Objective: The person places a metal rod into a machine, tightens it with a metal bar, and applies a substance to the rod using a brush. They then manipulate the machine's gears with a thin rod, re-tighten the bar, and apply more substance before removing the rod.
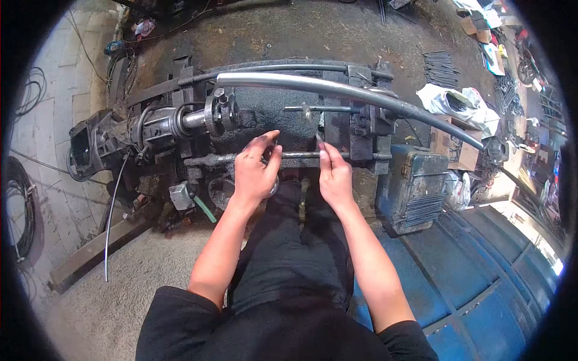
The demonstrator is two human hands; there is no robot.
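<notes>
My left hand (253, 174) is over the near side of a greasy machine, beside its near horizontal rod (295, 155). Its fingers are curved, thumb and forefinger apart, with nothing visible between them. To its right, my right hand (336, 180) pinches a slim, pointed metal piece (319, 138) whose tip points away from me; its exact kind cannot be made out. Beyond that tip a short rod (331, 109) with a small collar juts from the machine's right block. Left of the hands is a round chuck-like head (218, 115) on a shaft. A long, shiny curved metal bar (301, 82) crosses the machine's far side.
A grimy motor-like box (415, 192) stands at the right, above blue metal panels (469, 289). White bags (460, 105) and a cardboard box (448, 147) lie beyond it. A pile of dark rods (441, 69) is on the floor. Coiled cable (24, 210) lies at far left.
</notes>
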